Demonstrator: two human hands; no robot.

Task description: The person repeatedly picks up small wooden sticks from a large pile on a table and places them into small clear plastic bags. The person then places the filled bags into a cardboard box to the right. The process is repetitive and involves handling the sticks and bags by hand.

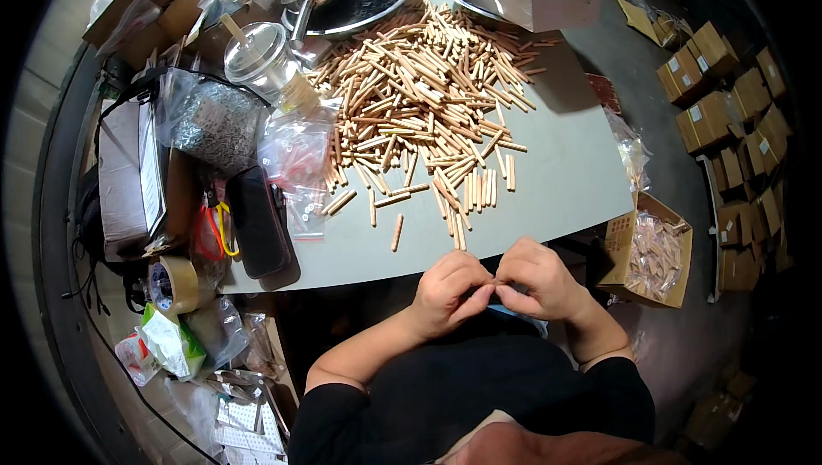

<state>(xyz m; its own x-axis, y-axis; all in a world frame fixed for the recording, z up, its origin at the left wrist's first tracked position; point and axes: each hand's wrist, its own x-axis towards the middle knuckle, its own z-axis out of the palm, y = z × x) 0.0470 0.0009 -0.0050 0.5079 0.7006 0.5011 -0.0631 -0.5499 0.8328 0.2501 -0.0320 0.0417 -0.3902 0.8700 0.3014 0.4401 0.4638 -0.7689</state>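
Observation:
My left hand [451, 288] and my right hand [535, 280] meet just off the table's near edge, thumbs and fingertips pinched together. Whatever sits between those fingertips is too small and covered to name. Below them a bit of something light blue [538, 325] shows against my dark shirt. Right beyond my hands lie short wooden sticks with rounded ends; a few stand in a neat row [481, 189], and one stick [397, 232] lies apart to the left. Behind these rises a big loose heap of the same sticks [419, 97].
On the table's left are a dark phone [259, 223], clear bags of small parts [214, 122], a lidded plastic cup [257, 52] and scissors [224, 229]. Metal basins [409, 4] and an open carton [548, 4] stand far back. A box of bagged sticks [655, 251] sits right, below table height.

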